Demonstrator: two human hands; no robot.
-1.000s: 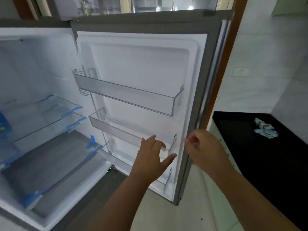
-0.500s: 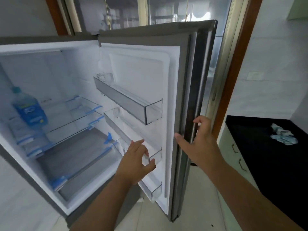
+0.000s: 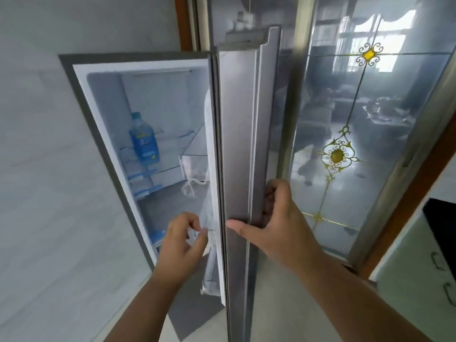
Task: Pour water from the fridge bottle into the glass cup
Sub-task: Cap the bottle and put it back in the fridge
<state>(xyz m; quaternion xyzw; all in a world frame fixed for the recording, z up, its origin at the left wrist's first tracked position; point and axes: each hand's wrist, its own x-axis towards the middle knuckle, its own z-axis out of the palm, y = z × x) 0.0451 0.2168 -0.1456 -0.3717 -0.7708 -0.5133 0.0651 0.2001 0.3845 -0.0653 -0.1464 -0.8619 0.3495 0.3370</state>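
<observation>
A clear bottle with a blue label and pale blue cap [image 3: 144, 140] stands upright on a glass shelf inside the open fridge [image 3: 81, 129]. The grey fridge door [image 3: 238, 144] stands edge-on in the middle of the view. My right hand [image 3: 276, 223] grips the door's outer edge, thumb on the front edge and fingers curled round the handle side. My left hand [image 3: 181, 245] hovers with loosely curled fingers by the door's inner shelves, holding nothing. No glass cup is in view.
A glass-panelled door with gold ornaments [image 3: 345, 149] stands behind the fridge door. A black countertop [image 3: 441, 215] over pale green cabinet fronts [image 3: 419, 287] lies at the far right. A grey tiled wall [image 3: 49, 193] is on the left.
The fridge door has swung from facing me to edge-on, and my view has shifted right. My right hand now grips its edge. The bottle inside has come into view.
</observation>
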